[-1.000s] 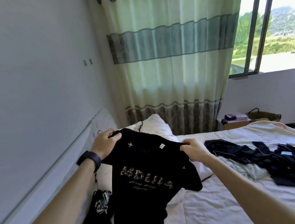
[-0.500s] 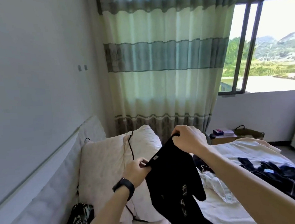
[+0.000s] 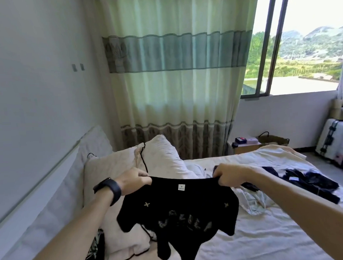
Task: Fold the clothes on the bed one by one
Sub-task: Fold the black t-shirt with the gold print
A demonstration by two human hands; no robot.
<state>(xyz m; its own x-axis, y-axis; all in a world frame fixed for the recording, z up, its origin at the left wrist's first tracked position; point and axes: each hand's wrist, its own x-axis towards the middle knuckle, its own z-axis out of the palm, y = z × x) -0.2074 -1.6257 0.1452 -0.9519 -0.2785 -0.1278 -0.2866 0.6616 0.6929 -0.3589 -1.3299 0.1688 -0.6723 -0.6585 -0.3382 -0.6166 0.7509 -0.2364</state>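
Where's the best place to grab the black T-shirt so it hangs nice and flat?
Grip the black T-shirt at its two shoulders, one on each side of the label, coming from the top edge. The left hand and right hand grip it there, and it hangs spread wide, sleeves out sideways.

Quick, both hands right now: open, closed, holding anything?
Left hand: closed, gripping one shoulder of the black printed T-shirt.
Right hand: closed, gripping its other shoulder.
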